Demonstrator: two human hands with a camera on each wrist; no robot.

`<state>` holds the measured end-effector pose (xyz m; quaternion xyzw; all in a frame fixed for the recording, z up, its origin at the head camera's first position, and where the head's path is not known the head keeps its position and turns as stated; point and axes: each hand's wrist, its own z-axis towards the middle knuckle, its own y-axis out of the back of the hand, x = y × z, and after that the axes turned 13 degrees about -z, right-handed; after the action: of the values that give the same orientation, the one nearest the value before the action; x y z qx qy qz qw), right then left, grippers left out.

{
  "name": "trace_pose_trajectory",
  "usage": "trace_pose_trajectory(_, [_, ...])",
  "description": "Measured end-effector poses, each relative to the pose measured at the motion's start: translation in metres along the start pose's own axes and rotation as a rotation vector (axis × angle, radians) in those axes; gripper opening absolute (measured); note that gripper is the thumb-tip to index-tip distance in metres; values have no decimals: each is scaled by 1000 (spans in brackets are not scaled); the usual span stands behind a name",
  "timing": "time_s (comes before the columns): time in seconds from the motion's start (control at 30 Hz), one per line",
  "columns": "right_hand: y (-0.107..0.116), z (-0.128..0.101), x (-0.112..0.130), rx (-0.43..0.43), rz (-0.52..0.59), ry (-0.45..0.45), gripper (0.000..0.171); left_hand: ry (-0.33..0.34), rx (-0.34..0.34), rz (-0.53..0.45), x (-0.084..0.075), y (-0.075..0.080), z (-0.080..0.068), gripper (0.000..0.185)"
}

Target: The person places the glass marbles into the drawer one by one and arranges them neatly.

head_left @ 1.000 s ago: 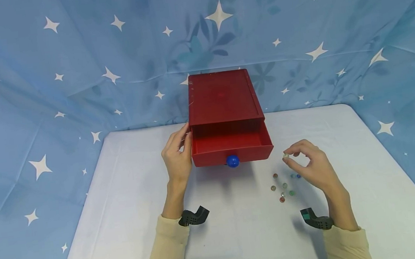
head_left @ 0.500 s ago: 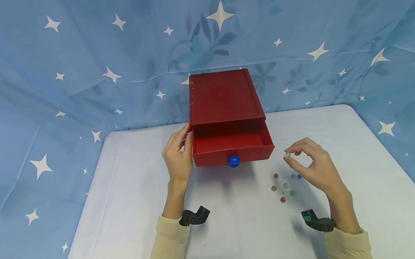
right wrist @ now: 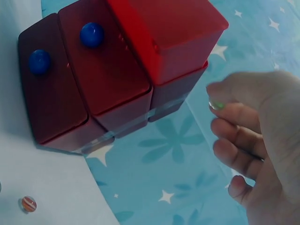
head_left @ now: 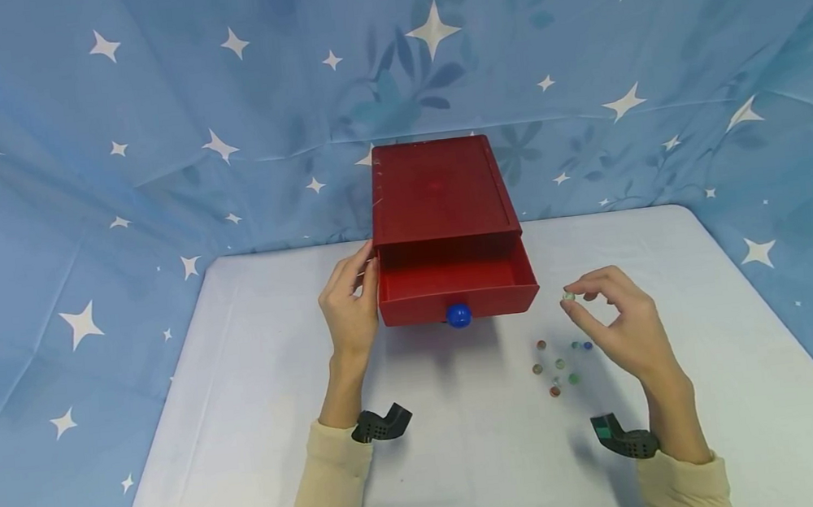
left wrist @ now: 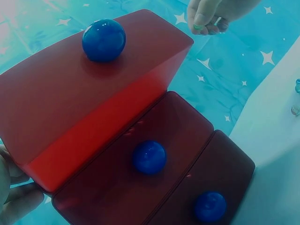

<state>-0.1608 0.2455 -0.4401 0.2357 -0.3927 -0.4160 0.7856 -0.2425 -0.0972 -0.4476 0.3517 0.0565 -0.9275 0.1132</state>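
On the pale, smooth desk (head_left: 262, 431) I see a glossy red plastic drawer chest (head_left: 437, 193), boxy, its top drawer (head_left: 456, 289) pulled out, with a round blue knob (head_left: 458, 315). My left hand (head_left: 348, 312) rests with straight fingers against the chest's left side, its grip released. My right hand (head_left: 615, 323), just right of the drawer, pinches a small glassy marble (head_left: 568, 296) above the loose marbles (head_left: 559, 367) scattered on the desk.
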Motion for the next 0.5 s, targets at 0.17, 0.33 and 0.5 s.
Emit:
trace_pose_trajectory(0.17, [3,3,6,-86,0,-14,26,-1,0,0,0,-1,0,29])
trace_pose_trajectory(0.33, [7,6,13,-117,15,-13,28,-4,2,0,0,-1,0,29])
trace_pose_trajectory(0.5, [9,13,19,-128,34,5,28,-4,-4,-2,-1,0,0,28])
